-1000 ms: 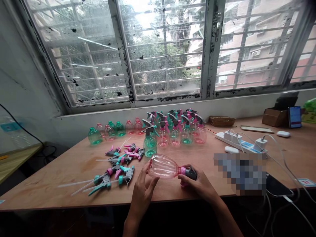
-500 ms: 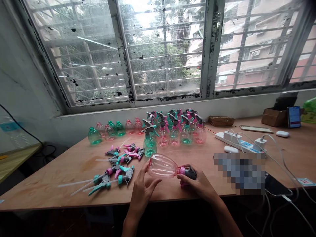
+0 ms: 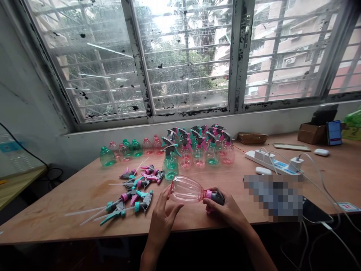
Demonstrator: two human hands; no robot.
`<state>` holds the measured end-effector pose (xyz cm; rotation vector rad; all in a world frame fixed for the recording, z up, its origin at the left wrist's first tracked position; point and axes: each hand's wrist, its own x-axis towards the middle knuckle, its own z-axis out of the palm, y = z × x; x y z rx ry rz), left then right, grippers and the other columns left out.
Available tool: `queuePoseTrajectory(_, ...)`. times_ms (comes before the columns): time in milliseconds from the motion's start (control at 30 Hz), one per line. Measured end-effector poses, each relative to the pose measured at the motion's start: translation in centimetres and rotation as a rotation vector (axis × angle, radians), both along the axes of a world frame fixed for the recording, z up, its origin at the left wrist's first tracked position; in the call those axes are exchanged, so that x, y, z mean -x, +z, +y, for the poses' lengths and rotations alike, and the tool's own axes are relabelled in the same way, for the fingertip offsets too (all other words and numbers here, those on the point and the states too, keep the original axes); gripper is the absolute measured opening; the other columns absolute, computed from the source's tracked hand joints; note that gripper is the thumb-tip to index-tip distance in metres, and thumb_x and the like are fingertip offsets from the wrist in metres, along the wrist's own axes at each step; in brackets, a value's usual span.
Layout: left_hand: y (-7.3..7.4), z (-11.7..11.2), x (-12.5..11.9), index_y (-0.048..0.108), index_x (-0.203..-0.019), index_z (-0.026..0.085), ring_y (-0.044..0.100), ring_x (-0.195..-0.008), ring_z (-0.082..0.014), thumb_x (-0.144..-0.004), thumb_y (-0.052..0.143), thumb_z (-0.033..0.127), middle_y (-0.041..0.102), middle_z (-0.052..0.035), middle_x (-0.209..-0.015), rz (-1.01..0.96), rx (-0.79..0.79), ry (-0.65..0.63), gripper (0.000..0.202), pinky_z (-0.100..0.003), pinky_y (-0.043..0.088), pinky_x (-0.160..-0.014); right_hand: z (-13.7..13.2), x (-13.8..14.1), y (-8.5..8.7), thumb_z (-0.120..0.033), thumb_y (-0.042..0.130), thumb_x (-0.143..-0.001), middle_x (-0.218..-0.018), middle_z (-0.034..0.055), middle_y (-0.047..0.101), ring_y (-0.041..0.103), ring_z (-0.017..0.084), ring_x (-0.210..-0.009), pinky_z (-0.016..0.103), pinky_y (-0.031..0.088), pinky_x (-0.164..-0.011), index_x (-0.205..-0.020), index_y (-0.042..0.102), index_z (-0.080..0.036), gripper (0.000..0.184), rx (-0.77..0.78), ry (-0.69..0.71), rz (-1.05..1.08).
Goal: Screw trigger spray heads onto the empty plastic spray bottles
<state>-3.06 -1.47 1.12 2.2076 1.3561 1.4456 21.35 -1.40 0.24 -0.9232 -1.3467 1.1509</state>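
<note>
A clear pink spray bottle (image 3: 186, 189) lies on its side in the air above the table's front part, its base to the left. My left hand (image 3: 165, 210) grips the base end, with the thumb lying apart below the bottle. At the neck, my right hand (image 3: 222, 207) is closed round the grey and pink spray head (image 3: 216, 196), which sits on the bottle's mouth. Loose spray heads (image 3: 143, 201) in grey, pink and teal, some with white tubes, lie to the left. Just behind my hands stands a green spray bottle (image 3: 170, 165) with its head on.
Several fitted spray bottles (image 3: 199, 158) stand by the window wall. Open pink and green bottles (image 3: 107, 156) stand back left. On the right are a power strip (image 3: 278, 164) with white cables, a phone (image 3: 317, 210) and a cardboard box (image 3: 311, 133).
Both hands keep the same hold on the pink bottle and its spray head, with hardly any movement. The whole view has shifted very slightly.
</note>
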Motion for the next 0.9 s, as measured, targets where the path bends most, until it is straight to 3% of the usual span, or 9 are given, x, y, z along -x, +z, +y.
queuePoseTrajectory(133, 0.17, -0.23, 0.00, 0.045, -0.144, 0.028, 0.058, -0.128, -0.0297, -0.088, 0.070, 0.041, 0.061, -0.0102, -0.139, -0.008, 0.022, -0.007, 0.062, -0.043, 0.049, -0.106, -0.18, 0.03, 0.05, -0.054, 0.079, -0.079, -0.070, 0.0030, 0.072, 0.072, 0.022, -0.062, 0.032, 0.059, -0.059, -0.099, 0.061, -0.017, 0.045, -0.008, 0.001, -0.004)
queuePoseTrajectory(367, 0.30, -0.23, -0.13, 0.048, -0.142, 0.027, 0.061, -0.124, -0.0291, -0.093, 0.064, 0.040, 0.064, -0.0104, -0.135, -0.026, 0.043, 0.005, 0.053, -0.043, 0.049, -0.105, -0.32, 0.02, 0.33, -0.055, 0.080, -0.077, -0.071, 0.0020, 0.072, 0.072, 0.022, -0.063, 0.032, 0.060, -0.061, -0.098, 0.063, -0.017, 0.046, -0.011, -0.006, -0.017)
queuePoseTrajectory(567, -0.30, 0.43, 0.08, 0.050, -0.139, 0.029, 0.050, -0.136, -0.0300, -0.092, 0.064, 0.035, 0.053, -0.0105, -0.146, -0.038, -0.083, 0.014, 0.049, -0.046, 0.047, -0.107, -0.33, 0.01, 0.22, -0.053, 0.079, -0.079, -0.071, 0.0025, 0.073, 0.072, 0.022, -0.063, 0.032, 0.059, -0.060, -0.099, 0.063, -0.017, 0.044, -0.018, -0.001, -0.028)
queuePoseTrajectory(767, -0.01, 0.37, 0.17, 0.045, -0.142, 0.029, 0.050, -0.136, -0.0310, -0.085, 0.073, 0.039, 0.055, -0.0105, -0.143, -0.034, 0.060, -0.036, 0.064, -0.050, 0.039, -0.115, -0.25, -0.06, 0.17, -0.056, 0.079, -0.077, -0.072, 0.0035, 0.073, 0.074, 0.024, -0.064, 0.035, 0.061, -0.062, -0.100, 0.062, -0.017, 0.049, -0.006, 0.008, -0.029)
queuePoseTrajectory(900, 0.51, 0.14, 0.14, 0.049, -0.140, 0.025, 0.047, -0.139, -0.0324, -0.092, 0.063, 0.043, 0.052, -0.0138, -0.146, -0.075, 0.048, -0.062, 0.053, -0.050, 0.041, -0.113, -0.13, -0.07, 0.08, -0.054, 0.080, -0.077, -0.071, 0.0028, 0.073, 0.073, 0.023, -0.063, 0.034, 0.060, -0.061, -0.099, 0.062, -0.017, 0.046, -0.016, 0.010, -0.039)
